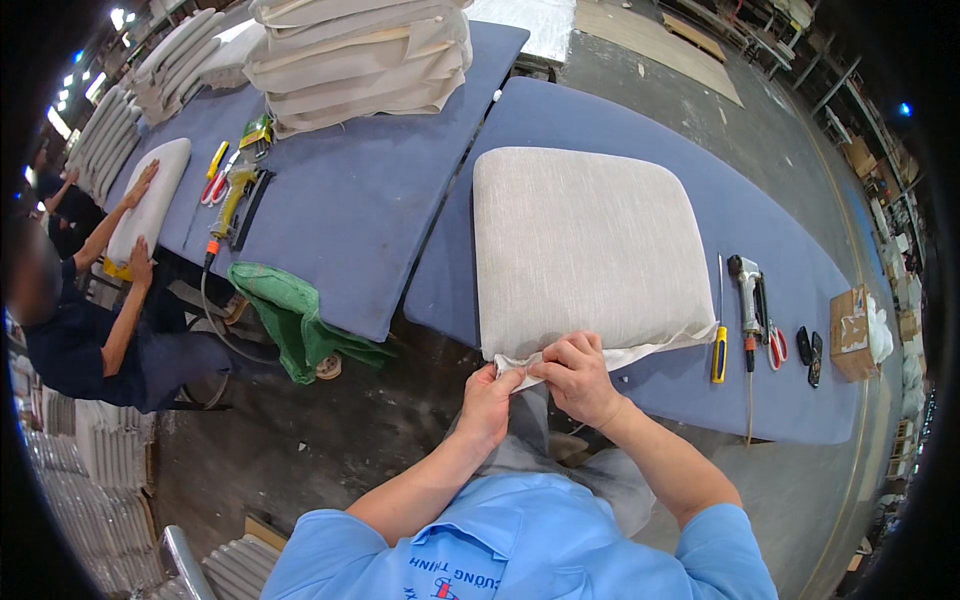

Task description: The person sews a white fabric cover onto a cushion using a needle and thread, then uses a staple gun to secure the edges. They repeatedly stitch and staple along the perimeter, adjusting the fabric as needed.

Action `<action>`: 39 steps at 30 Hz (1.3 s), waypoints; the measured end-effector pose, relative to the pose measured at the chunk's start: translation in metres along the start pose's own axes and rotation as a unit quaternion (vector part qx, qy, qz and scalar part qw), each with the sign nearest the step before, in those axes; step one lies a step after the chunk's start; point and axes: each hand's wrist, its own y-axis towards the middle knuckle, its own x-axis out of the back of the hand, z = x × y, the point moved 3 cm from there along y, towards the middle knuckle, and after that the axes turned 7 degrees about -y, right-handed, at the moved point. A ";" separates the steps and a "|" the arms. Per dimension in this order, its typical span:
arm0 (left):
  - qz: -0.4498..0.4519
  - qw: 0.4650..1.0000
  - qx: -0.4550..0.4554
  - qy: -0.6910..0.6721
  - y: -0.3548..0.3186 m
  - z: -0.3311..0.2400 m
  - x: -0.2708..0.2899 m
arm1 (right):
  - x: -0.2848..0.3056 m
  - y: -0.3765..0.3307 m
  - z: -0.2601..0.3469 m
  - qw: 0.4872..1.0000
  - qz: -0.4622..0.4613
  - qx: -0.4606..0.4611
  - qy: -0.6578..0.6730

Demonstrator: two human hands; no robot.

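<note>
A light grey fabric-covered seat cushion (595,245) lies on the blue-covered table before me, its near edge at the table's front. My left hand (487,402) pinches the loose fabric edge at the cushion's near left corner. Close beside it, my right hand (577,378) is closed on the same fabric edge, fingertips bent. A strip of loose fabric (650,347) runs along the near edge to the right of my hands. The cushion's underside is hidden.
Right of the cushion lie a yellow-handled screwdriver (719,355), a staple gun (748,295), red-handled scissors (777,345) and a cardboard box (853,335). On the left table are stacked fabric covers (360,70), another staple gun (232,205) and a green cloth (285,310). A co-worker (90,320) handles a cushion (148,200).
</note>
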 end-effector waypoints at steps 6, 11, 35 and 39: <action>-0.055 0.995 0.079 -0.023 -0.013 -0.008 -0.010 | 0.004 -0.002 -0.005 0.999 0.030 0.018 0.005; -0.073 0.996 0.048 -0.014 -0.006 -0.004 -0.011 | 0.006 0.000 -0.006 0.996 0.072 0.053 -0.014; 0.063 0.753 -0.346 0.557 -0.052 -0.072 -0.026 | 0.098 -0.038 -0.018 0.946 -0.068 -0.314 0.052; 0.113 0.588 -0.404 0.692 -0.034 -0.076 -0.032 | 0.113 -0.094 -0.041 0.914 -0.142 -0.379 0.004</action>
